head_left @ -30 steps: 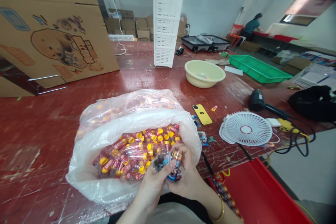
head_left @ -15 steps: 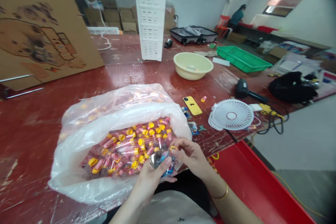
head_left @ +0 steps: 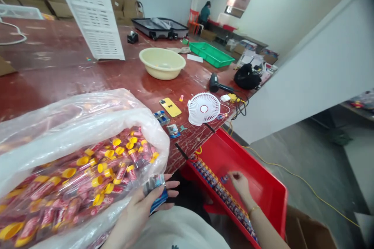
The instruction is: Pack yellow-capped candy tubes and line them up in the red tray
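Observation:
My left hand is closed on a stack of glossy blue printed packets, thumb on top and other fingers spread behind. It is beside a white plastic bag full of clear tubes with yellow caps and pink labels. Over to the right, my right hand reaches into a red tray, fingers bent together. At its fingertips is a small blue printed piece, too small to make out fully. Along the tray's near side runs a row of blue printed pieces with yellow tops.
On the red table are a yellow phone, a white fan, printed packets, a cream basin, a hair dryer and a green tray. A white rack stands left. A person is far behind.
My view has turned right. My right hand has moved away from my left, from beside the bag down into the red tray. The left hand still holds the blue packets.

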`<state>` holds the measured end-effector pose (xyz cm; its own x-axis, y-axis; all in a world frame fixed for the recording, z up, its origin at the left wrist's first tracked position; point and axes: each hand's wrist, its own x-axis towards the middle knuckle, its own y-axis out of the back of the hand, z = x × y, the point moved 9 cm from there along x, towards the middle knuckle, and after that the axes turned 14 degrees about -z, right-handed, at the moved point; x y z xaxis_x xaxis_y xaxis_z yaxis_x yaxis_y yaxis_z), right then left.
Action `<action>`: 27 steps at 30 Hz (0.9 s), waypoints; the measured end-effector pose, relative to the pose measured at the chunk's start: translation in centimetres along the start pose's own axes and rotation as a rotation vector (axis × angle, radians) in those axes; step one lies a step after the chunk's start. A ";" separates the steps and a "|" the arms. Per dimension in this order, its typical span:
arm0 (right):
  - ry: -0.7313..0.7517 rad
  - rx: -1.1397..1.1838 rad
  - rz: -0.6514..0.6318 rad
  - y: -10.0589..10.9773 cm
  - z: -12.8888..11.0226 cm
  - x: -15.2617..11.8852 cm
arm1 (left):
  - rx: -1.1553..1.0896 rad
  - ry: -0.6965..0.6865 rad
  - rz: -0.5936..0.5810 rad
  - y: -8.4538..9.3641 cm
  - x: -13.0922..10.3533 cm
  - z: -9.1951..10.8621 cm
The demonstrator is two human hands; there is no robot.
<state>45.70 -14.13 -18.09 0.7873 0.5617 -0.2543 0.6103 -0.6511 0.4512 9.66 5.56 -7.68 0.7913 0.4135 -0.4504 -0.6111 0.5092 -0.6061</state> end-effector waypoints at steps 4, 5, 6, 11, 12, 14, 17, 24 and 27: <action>-0.092 -0.089 -0.062 -2.0 5.4 -1.0 | 0.080 -0.031 0.124 1.0 -0.4 0.2; -0.094 -0.105 -0.082 -2.5 5.9 -1.2 | 0.080 -0.046 0.157 1.3 -0.6 0.3; -0.087 -0.121 -0.096 -2.7 6.0 -1.2 | 0.074 -0.054 0.171 1.5 -0.7 0.4; 0.045 -0.190 -0.043 -2.1 2.0 -1.2 | 0.042 -0.101 0.210 2.9 -2.3 0.9; 0.098 -0.193 -0.049 -2.9 -0.1 -1.3 | 0.039 -0.121 0.253 3.6 -3.0 1.1; 0.284 -0.191 -0.128 -6.5 -6.2 -1.9 | 0.021 -0.158 0.354 5.2 -4.4 1.5; 0.790 -0.182 -0.432 -16.0 -18.8 -6.6 | -0.010 -0.182 0.490 7.2 -6.6 2.0; 0.941 -0.362 -0.989 -34.3 -30.4 -14.9 | -0.018 -0.273 0.652 9.6 -9.9 3.5; 0.827 -0.298 -1.083 -35.8 -29.1 -14.8 | -0.031 -0.298 0.677 10.3 -10.3 3.7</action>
<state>9.65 15.78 -5.57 -0.4022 0.9133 -0.0637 0.7518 0.3692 0.5464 -4.86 9.32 -6.90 0.1989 0.8192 -0.5378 -0.9590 0.0497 -0.2790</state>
